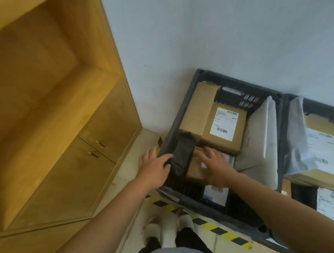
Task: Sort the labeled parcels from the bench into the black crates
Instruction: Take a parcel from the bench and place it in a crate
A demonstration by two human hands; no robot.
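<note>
At 7 o'clock in the black crate [179, 115], the right hand [216, 166] pressed a small brown parcel [195, 168] down, grip apart, probably seating it snugly. The left hand [155, 170], grip also apart, steadied the black-wrapped parcel [182, 154] at 9 o'clock.

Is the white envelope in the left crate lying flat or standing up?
Standing on edge: the white envelope leans along the right wall of the crate, beside the labelled box.

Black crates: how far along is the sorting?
Done: the left crate and right crate each hold several parcels. In hand: the right hand rests flat on a small brown parcel in the left crate; the left hand touches a black bag beside it. Left: cannot tell; bench out of view.
</note>
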